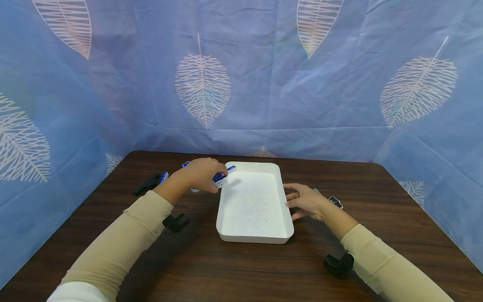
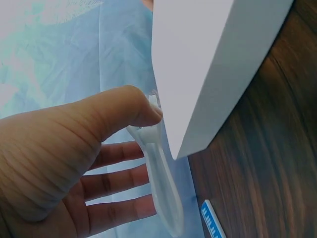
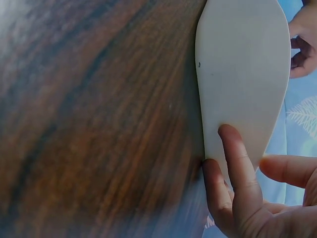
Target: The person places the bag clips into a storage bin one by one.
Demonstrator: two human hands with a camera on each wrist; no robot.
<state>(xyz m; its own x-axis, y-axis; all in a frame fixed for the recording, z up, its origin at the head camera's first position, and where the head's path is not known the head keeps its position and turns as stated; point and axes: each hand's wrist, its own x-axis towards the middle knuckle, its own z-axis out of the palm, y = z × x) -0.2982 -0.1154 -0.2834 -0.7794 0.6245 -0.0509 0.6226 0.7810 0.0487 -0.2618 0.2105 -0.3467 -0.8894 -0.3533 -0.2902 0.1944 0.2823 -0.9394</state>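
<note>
A shallow white tray (image 1: 249, 239) lies on the dark wooden table, with small dark specks scattered over its floor. At its left rim my left hand (image 1: 201, 173) pinches a white plastic-handled tool (image 2: 166, 193) between thumb and fingers. Its handle is slim and rounded below a forked neck; the thumb hides much of the head, so I cannot tell its kind. In the head view, dark blue and white show by these fingertips. My right hand (image 1: 307, 202) is at the tray's right side, extended fingers (image 3: 237, 163) against the outer wall and one fingertip at the rim.
Left of the tray lie a black object (image 1: 146, 184) and a blue-and-white strip (image 1: 163, 177). Another blue-and-white strip (image 1: 231, 168) overlaps the tray's left rim. Beyond my right hand lies a black-and-white flat piece (image 1: 335, 202). A blue leaf-patterned curtain (image 1: 241, 84) hangs behind the table.
</note>
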